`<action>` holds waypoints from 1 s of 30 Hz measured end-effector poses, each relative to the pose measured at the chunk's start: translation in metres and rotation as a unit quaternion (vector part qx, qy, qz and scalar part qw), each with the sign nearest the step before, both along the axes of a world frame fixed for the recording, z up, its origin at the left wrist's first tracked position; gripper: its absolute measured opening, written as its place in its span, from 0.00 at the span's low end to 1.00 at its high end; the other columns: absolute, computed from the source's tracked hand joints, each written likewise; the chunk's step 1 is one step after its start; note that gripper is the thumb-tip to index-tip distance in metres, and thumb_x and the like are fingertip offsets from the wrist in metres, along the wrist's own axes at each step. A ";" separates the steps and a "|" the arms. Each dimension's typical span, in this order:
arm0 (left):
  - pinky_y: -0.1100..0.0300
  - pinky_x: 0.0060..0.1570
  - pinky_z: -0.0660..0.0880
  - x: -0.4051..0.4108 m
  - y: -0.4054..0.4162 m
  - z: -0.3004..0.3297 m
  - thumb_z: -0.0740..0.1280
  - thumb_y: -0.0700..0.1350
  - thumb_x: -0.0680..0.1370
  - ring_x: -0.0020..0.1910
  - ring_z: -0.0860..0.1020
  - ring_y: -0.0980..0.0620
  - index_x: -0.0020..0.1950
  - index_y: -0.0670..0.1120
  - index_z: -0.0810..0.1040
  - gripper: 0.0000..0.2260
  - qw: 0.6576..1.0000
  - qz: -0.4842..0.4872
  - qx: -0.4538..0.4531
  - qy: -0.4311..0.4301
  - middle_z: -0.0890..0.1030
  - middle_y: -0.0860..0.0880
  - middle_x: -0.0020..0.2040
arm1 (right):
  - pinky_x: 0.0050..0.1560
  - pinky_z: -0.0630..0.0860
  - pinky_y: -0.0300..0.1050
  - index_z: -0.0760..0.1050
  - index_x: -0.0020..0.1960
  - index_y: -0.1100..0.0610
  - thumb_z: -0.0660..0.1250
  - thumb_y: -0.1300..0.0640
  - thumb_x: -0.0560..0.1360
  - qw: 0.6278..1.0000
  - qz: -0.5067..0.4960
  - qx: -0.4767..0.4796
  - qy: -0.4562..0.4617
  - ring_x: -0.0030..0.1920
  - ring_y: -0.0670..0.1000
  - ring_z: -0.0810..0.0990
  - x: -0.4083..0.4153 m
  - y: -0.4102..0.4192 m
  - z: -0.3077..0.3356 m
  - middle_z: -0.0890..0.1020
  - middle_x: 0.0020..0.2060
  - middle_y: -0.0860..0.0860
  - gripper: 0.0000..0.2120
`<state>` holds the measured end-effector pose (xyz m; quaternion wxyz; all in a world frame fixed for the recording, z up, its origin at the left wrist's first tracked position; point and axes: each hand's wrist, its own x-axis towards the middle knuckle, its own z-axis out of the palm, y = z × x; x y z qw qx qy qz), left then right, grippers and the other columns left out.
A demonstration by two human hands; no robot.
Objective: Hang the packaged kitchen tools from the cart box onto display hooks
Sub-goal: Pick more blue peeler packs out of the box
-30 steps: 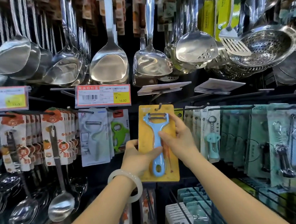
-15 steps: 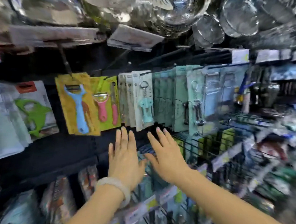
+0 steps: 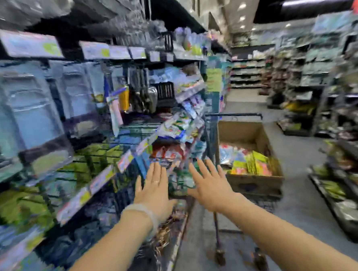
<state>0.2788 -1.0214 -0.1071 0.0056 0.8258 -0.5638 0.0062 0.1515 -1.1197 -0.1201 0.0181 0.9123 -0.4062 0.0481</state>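
The view is blurred. A brown cardboard box (image 3: 255,130) sits on a cart (image 3: 233,115) in the aisle, right of centre. Inside it lie colourful packaged tools (image 3: 251,162), yellow-green and pink. My left hand (image 3: 154,189) and my right hand (image 3: 212,181) are both stretched out in front of me with fingers straight and spread, holding nothing. The right hand is just left of the box's near corner. Blurred packages hang on the display rack (image 3: 32,115) at the left.
Store shelves (image 3: 105,175) with price strips run along the left, close to my left arm. Another row of shelves (image 3: 342,146) lines the right side. The grey aisle floor (image 3: 294,149) stretches ahead past the cart.
The blue peeler package was hung on its hook and both hands let go. My view has swung right, from the hook display to the aisle and the cart box.
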 end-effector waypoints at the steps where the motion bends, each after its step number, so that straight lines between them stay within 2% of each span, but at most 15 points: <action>1: 0.46 0.74 0.40 -0.016 -0.023 -0.005 0.55 0.59 0.79 0.75 0.32 0.49 0.76 0.45 0.34 0.38 1.000 -0.018 0.004 0.009 0.32 0.48 0.76 | 0.74 0.42 0.58 0.38 0.77 0.51 0.52 0.40 0.79 1.000 -0.021 0.009 -0.001 0.76 0.57 0.38 -0.022 -0.017 -0.003 0.41 0.77 0.53 0.35; 7: 0.45 0.74 0.39 -0.095 -0.131 -0.029 0.58 0.56 0.79 0.75 0.32 0.49 0.76 0.45 0.36 0.37 0.992 -0.112 0.038 0.051 0.32 0.48 0.76 | 0.74 0.43 0.57 0.40 0.77 0.50 0.51 0.40 0.79 0.991 -0.125 0.052 -0.007 0.76 0.58 0.38 -0.126 -0.100 -0.021 0.40 0.77 0.53 0.34; 14: 0.45 0.74 0.40 -0.116 -0.240 -0.059 0.58 0.57 0.79 0.75 0.33 0.49 0.77 0.44 0.37 0.38 0.986 -0.141 0.060 0.063 0.33 0.48 0.76 | 0.75 0.45 0.57 0.41 0.77 0.50 0.54 0.39 0.78 0.980 -0.178 0.091 -0.012 0.77 0.57 0.40 -0.177 -0.191 -0.061 0.42 0.77 0.53 0.35; 20: 0.46 0.73 0.39 -0.097 -0.359 -0.104 0.58 0.57 0.78 0.75 0.33 0.49 0.76 0.45 0.36 0.38 0.988 -0.124 0.064 0.073 0.33 0.47 0.76 | 0.76 0.47 0.57 0.43 0.77 0.50 0.55 0.40 0.77 0.982 -0.163 0.096 -0.003 0.76 0.58 0.40 -0.158 -0.314 -0.098 0.42 0.77 0.52 0.35; 23: 0.47 0.73 0.40 -0.076 -0.421 -0.118 0.58 0.57 0.79 0.75 0.33 0.49 0.76 0.44 0.37 0.38 0.988 -0.108 0.077 0.084 0.33 0.47 0.76 | 0.76 0.46 0.55 0.46 0.77 0.53 0.55 0.41 0.78 0.982 -0.143 0.118 0.016 0.77 0.57 0.42 -0.132 -0.390 -0.112 0.44 0.77 0.54 0.34; 26: 0.48 0.73 0.40 -0.053 -0.475 -0.125 0.58 0.57 0.79 0.75 0.34 0.49 0.76 0.44 0.36 0.38 0.987 -0.091 0.086 0.096 0.33 0.47 0.76 | 0.75 0.51 0.53 0.53 0.75 0.56 0.57 0.44 0.78 0.982 -0.121 0.142 0.021 0.76 0.57 0.49 -0.108 -0.461 -0.126 0.52 0.77 0.55 0.31; 30: 0.50 0.73 0.38 -0.035 -0.530 -0.137 0.57 0.57 0.79 0.75 0.33 0.49 0.76 0.45 0.35 0.38 0.987 -0.077 0.099 0.105 0.32 0.47 0.76 | 0.68 0.62 0.48 0.63 0.71 0.57 0.62 0.48 0.77 0.977 -0.111 0.181 0.014 0.72 0.56 0.63 -0.083 -0.532 -0.153 0.63 0.73 0.54 0.26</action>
